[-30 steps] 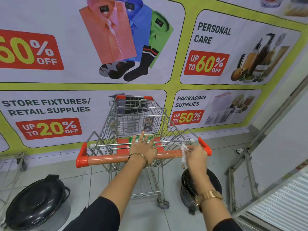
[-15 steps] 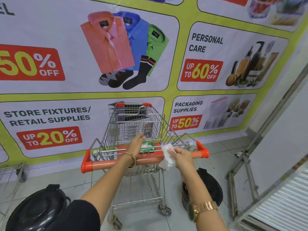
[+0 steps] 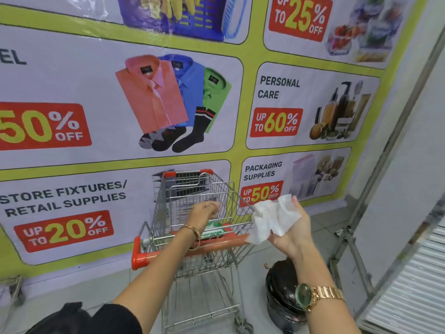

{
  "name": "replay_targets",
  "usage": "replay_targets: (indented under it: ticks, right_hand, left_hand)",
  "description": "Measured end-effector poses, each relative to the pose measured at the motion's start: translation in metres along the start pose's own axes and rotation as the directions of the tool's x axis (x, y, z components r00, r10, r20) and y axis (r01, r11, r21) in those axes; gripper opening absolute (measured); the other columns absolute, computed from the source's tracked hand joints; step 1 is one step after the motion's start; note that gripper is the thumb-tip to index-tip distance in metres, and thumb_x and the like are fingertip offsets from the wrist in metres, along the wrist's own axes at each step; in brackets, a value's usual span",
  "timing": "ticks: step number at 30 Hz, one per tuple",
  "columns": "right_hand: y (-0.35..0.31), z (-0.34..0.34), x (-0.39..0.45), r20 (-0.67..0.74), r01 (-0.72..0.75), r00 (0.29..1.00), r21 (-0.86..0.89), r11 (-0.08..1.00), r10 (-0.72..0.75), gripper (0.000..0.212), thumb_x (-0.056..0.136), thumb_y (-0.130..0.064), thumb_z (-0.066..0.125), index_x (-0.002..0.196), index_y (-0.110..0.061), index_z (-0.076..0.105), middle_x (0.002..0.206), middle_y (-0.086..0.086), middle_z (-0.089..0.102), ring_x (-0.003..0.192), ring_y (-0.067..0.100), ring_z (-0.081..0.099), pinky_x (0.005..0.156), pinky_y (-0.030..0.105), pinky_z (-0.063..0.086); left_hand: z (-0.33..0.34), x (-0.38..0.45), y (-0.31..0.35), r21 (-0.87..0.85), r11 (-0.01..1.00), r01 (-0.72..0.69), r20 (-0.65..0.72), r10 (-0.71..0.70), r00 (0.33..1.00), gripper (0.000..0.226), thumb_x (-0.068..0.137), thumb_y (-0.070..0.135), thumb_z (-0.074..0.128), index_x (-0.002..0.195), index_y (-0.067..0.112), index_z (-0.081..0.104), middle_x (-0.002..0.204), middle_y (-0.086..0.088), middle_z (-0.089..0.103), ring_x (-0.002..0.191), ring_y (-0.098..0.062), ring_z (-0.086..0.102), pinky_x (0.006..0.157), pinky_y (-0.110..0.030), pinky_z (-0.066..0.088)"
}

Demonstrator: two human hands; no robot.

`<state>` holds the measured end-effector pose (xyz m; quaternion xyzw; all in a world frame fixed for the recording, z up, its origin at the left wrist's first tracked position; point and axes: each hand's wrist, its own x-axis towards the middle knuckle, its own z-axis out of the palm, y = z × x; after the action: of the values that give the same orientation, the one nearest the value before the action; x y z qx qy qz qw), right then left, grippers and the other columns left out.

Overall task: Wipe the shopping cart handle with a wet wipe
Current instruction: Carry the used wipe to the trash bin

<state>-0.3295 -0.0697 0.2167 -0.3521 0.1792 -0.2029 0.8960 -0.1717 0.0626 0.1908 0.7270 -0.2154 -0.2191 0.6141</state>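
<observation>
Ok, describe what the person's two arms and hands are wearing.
The left hand has a ring on one finger, and a thin gold bangle circles its wrist. A black sleeve covers the upper left arm. The right hand shows no ring; its wrist carries a gold link watch with a green dial. Both forearms are bare.

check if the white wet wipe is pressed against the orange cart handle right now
No, the right hand holds the crumpled white wet wipe lifted up off the orange plastic cart handle, near the handle's right end.

Orange cart handle (image 3: pixel 216 249), white wipe (image 3: pixel 272 220)
</observation>
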Motion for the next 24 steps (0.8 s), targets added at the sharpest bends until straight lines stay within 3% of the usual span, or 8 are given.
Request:
replay_targets:
  ticks: [3,5,9,11,14,17,21,24]
  right_hand:
    - [-0.015,-0.013,-0.008,0.043,-0.009,0.999,0.026,1.0,0.008,0.076,0.072,-0.059,0.055,0.128,-0.007,0.05,0.128,0.016,0.053,0.116,0.034,0.05,0.101,0.049,0.036]
    - [-0.027,-0.022,-0.015,0.074,-0.003,0.997,-0.005,1.0,0.004,0.08,0.067,-0.056,0.063,0.13,-0.008,0.05,0.131,0.014,0.054,0.119,0.033,0.051,0.105,0.051,0.034]
    - [-0.062,-0.044,-0.029,0.112,0.043,0.993,-0.078,0.996,-0.034,0.067,0.043,-0.039,0.088,0.1,-0.009,0.071,0.103,0.013,0.071,0.091,0.029,0.069,0.081,0.043,0.054]
    - [-0.081,-0.056,-0.035,0.097,0.069,0.994,-0.127,0.989,-0.057,0.06,0.034,-0.029,0.091,0.088,-0.009,0.074,0.093,0.011,0.074,0.083,0.027,0.071,0.075,0.04,0.056]
    - [-0.11,-0.077,-0.041,0.063,0.103,0.993,-0.137,0.985,-0.095,0.065,0.034,-0.016,0.086,0.095,-0.006,0.066,0.087,0.013,0.073,0.078,0.028,0.07,0.07,0.038,0.059]
    - [-0.14,-0.1,-0.043,0.021,0.119,0.993,-0.134,0.984,-0.117,0.048,0.055,-0.011,0.065,0.101,-0.001,0.058,0.083,0.016,0.069,0.073,0.03,0.068,0.062,0.036,0.058]
    - [-0.179,-0.142,-0.034,-0.02,0.163,0.986,-0.124,0.979,-0.166,0.033,0.066,-0.01,0.049,0.096,-0.001,0.059,0.081,0.016,0.066,0.071,0.029,0.066,0.058,0.033,0.057]
    - [-0.208,-0.17,-0.027,-0.059,0.167,0.982,-0.146,0.975,-0.177,0.029,0.067,-0.011,0.047,0.09,-0.003,0.062,0.082,0.015,0.064,0.071,0.028,0.061,0.048,0.028,0.053]
  left_hand:
    - [0.021,-0.001,0.007,-0.06,0.998,0.025,0.1,-0.019,0.995,0.027,0.093,0.019,0.048,0.11,0.004,0.062,0.115,-0.012,0.064,0.091,-0.021,0.059,0.071,-0.022,0.045]
    - [0.039,-0.002,0.012,-0.091,0.995,0.04,0.164,-0.024,0.986,0.028,0.091,0.019,0.051,0.112,0.003,0.06,0.107,-0.01,0.064,0.088,-0.021,0.06,0.076,-0.027,0.048]
    - [0.083,-0.001,0.025,-0.162,0.984,0.071,0.364,-0.007,0.931,0.016,0.088,0.012,0.054,0.103,0.011,0.06,0.091,-0.002,0.063,0.082,-0.016,0.06,0.074,-0.026,0.049]
    - [0.109,0.004,0.032,-0.17,0.981,0.098,0.454,-0.011,0.891,0.02,0.087,0.007,0.054,0.106,0.012,0.058,0.094,-0.003,0.063,0.084,-0.015,0.06,0.074,-0.024,0.049]
    - [0.151,0.014,0.04,-0.134,0.985,0.106,0.578,-0.009,0.816,0.026,0.085,0.003,0.056,0.109,0.015,0.056,0.093,0.003,0.063,0.086,-0.012,0.06,0.077,-0.024,0.05]
    - [0.192,0.025,0.046,-0.094,0.993,0.069,0.639,0.007,0.769,0.022,0.08,0.007,0.064,0.1,0.018,0.064,0.089,0.003,0.07,0.087,-0.013,0.066,0.077,-0.027,0.053]
    - [0.246,0.04,0.059,-0.034,0.999,-0.019,0.645,0.037,0.764,0.007,0.076,0.011,0.071,0.078,0.018,0.07,0.07,0.007,0.074,0.069,-0.009,0.07,0.066,-0.023,0.056]
    - [0.285,0.055,0.071,-0.021,0.998,-0.058,0.61,0.059,0.79,0.017,0.077,0.007,0.07,0.064,0.017,0.069,0.058,0.008,0.071,0.057,-0.004,0.067,0.054,-0.016,0.053]
